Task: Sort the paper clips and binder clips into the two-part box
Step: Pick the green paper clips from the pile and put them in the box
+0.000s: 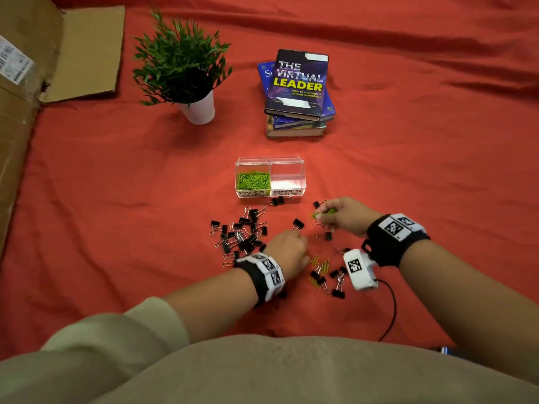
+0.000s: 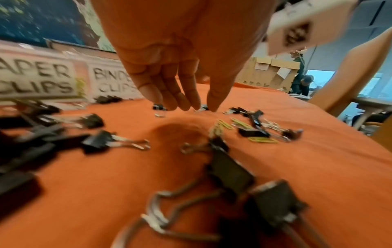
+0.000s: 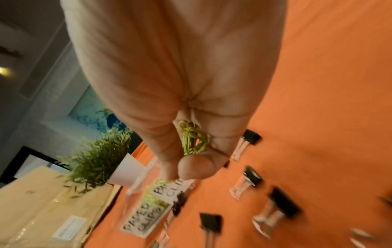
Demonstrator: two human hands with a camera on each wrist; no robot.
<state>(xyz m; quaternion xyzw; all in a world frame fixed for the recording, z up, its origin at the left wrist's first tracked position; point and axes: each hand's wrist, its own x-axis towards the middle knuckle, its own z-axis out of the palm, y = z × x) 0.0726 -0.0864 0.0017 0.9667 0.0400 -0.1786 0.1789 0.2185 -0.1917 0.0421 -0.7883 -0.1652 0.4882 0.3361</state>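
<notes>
Red cloth (image 1: pixel 116 199) across the table — clips half sorted.
The clear plastic two-part box (image 1: pixel 270 177) has green paper clips (image 1: pixel 252 180) in its left part; its right part is labelled for binder clips. Black binder clips (image 1: pixel 239 231) lie scattered before it. The right hand (image 1: pixel 341 214) pinches a bunch of green paper clips (image 3: pixel 194 139); the left hand (image 1: pixel 287 249) hovers, fingers (image 2: pixel 169 94) relaxed downward — holding nothing.

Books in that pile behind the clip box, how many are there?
3 visible, all in one stack beyond the two-part box: The Virtual Leader on top, a blue book under it, and a third at the bottom. Another could be hidden between them.
</notes>
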